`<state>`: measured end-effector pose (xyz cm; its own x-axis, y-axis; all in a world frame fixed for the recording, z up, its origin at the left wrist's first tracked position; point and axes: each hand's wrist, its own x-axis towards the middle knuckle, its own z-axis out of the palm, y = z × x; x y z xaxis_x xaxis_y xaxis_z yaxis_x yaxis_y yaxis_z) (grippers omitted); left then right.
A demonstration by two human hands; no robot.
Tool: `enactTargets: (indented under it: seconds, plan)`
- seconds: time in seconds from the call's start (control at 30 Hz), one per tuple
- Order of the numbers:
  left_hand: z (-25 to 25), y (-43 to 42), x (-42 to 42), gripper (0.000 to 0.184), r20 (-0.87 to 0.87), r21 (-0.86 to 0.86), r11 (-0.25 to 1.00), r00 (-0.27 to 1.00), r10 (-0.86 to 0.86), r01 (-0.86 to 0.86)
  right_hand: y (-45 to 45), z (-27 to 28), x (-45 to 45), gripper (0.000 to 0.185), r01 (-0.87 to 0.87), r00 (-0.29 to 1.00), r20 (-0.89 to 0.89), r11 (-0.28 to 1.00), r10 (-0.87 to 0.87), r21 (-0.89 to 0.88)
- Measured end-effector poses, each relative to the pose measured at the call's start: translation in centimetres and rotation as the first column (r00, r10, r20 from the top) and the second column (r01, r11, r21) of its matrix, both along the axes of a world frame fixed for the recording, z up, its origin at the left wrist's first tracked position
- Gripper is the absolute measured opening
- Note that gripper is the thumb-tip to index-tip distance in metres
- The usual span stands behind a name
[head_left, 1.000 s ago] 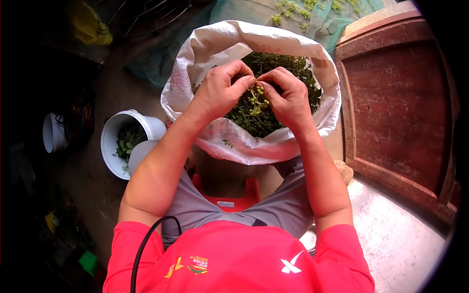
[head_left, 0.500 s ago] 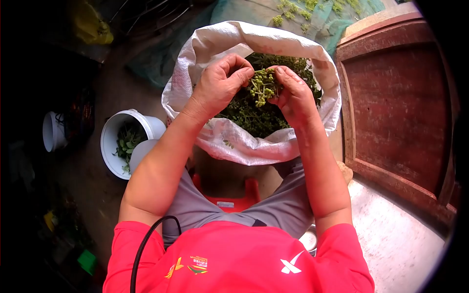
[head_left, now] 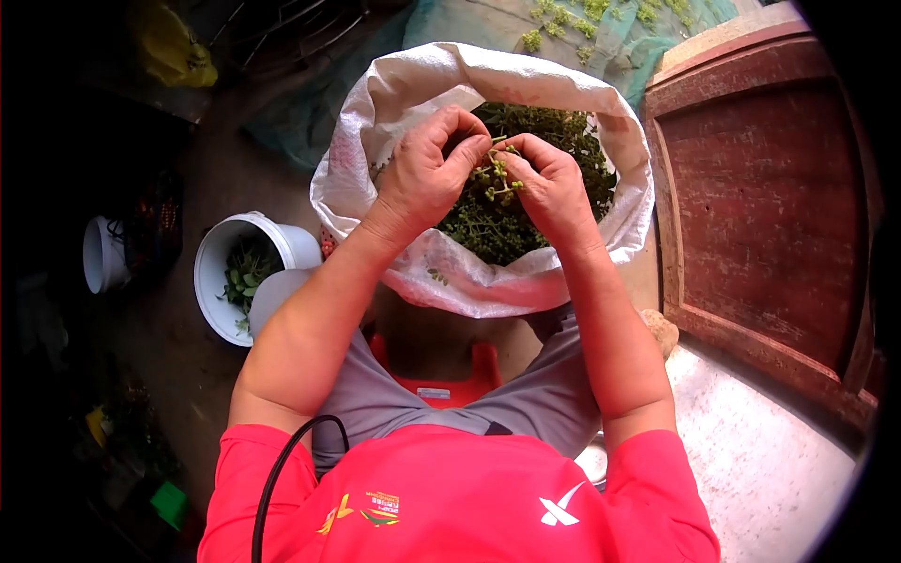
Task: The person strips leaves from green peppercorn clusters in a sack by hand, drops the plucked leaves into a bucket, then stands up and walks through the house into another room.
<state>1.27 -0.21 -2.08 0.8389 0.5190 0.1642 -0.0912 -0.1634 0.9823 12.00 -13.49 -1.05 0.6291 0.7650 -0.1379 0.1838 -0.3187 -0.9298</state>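
Note:
Above the mouth of a white woven sack (head_left: 450, 291), my left hand (head_left: 427, 174) pinches a small sprig of green berries (head_left: 498, 178) at its stem. My right hand (head_left: 552, 188) grips the same sprig from the other side, thumb and fingers pressed together on it. The two hands' fingertips are close to each other, and they cover part of the sprig. Below them, the sack holds a heap of dark green berry sprigs (head_left: 497, 235). Its rim is rolled outward, and it stands in front of my knees.
A white bucket (head_left: 208, 281) with green leaves (head_left: 246, 272) lies tilted at the left, a smaller white container (head_left: 101, 253) beyond it. A dark red wooden panel (head_left: 765, 202) stands at the right. Behind the sack, green netting (head_left: 450, 23) carries more sprigs. A red stool (head_left: 483, 366) shows between my legs.
My right hand has moved left towards my left hand, and its fingers have closed in on the sprig. Less of the sprig shows now. My left hand has barely shifted.

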Motion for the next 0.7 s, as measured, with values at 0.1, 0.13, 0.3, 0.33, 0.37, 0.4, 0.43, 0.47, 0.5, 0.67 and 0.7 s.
enactTargets:
  seconds: [0.1, 0.13, 0.3, 0.33, 0.37, 0.4, 0.43, 0.47, 0.5, 0.67, 0.7]
  plan:
    - [0.2, -0.5, 0.2, 0.006, 0.014, -0.014, 1.000, 1.000, -0.012, 0.012, -0.1, -0.1, 0.2, 0.016, 0.166, 0.793, -0.609, 0.971, -0.027, 0.173]
    - [0.2, -0.6, 0.3, 0.005, 0.027, -0.023, 0.999, 0.999, -0.027, 0.028, -0.2, -0.4, 0.2, 0.016, 0.164, 0.793, -0.609, 0.971, -0.026, 0.173]
    - [-0.1, -0.8, 0.5, 0.005, 0.066, -0.228, 0.973, 0.998, -0.025, 0.039, -0.1, -0.3, -0.3, 0.015, 0.316, 0.575, -0.816, 0.934, -0.051, 0.165]
    - [0.2, -0.7, 0.5, 0.005, 0.060, -0.359, 0.932, 0.998, -0.029, 0.049, -0.3, -0.2, 0.0, 0.015, 0.315, 0.576, -0.816, 0.934, -0.049, 0.167]
    - [0.4, -0.4, 0.5, 0.005, 0.060, -0.357, 0.933, 0.998, -0.028, 0.047, -0.6, 0.0, 0.4, 0.015, 0.207, 0.603, -0.797, 0.959, 0.029, 0.192]
    - [0.6, 0.0, 0.4, 0.005, 0.044, -0.478, 0.877, 0.999, -0.023, 0.042, -0.6, 0.4, 0.6, 0.015, 0.097, 0.621, -0.776, 0.972, 0.108, 0.213]
    - [0.7, 0.3, 0.2, 0.005, 0.028, -0.591, 0.806, 0.999, -0.021, 0.033, -0.5, 1.2, 0.5, 0.015, 0.050, 0.686, -0.722, 0.985, 0.088, 0.168]
    - [0.6, 0.4, 0.2, 0.005, 0.028, -0.589, 0.807, 0.999, -0.021, 0.033, -0.4, 1.4, 0.6, 0.015, 0.050, 0.685, -0.723, 0.984, 0.090, 0.170]
    - [0.5, 0.4, 0.1, 0.006, 0.023, -0.585, 0.810, 0.999, -0.047, 0.052, -0.3, 1.4, 0.8, 0.015, 0.024, 0.766, -0.638, 0.990, 0.071, 0.139]
    - [1.0, -0.5, 0.3, 0.008, 0.093, -0.395, 0.913, 0.994, -0.064, 0.096, -0.4, 0.7, 1.2, 0.010, 0.436, 0.570, -0.782, 0.900, -0.254, 0.026]
    - [1.3, 0.1, 0.2, 0.007, 0.137, -0.461, 0.886, 0.991, 0.013, 0.052, -1.3, -0.1, 2.6, 0.009, 0.497, 0.510, -0.820, 0.867, -0.262, 0.033]
